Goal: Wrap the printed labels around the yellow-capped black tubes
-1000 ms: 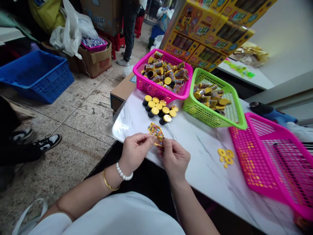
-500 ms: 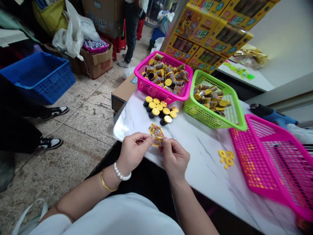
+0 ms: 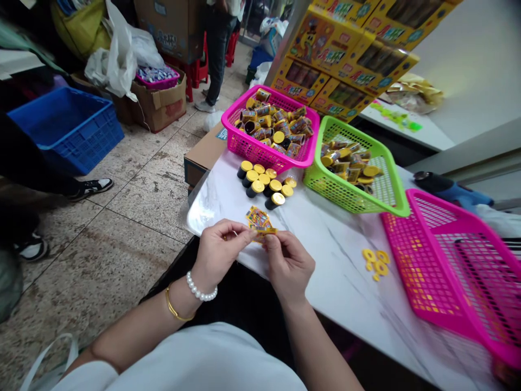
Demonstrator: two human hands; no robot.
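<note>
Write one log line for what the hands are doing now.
left hand: pinching sticker | right hand: pinching sticker | nearby: yellow-capped tubes | table

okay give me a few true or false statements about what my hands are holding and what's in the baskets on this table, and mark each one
1. Both hands pinch one small printed sticker sheet. True: left hand and right hand grip it together.
2. The green basket holds nothing. False: it holds yellow-capped containers.
3. The black containers stand on the table beside the far pink basket. True.
4. The loose yellow caps lie inside the near pink basket. False: they lie on the table beside it.
</note>
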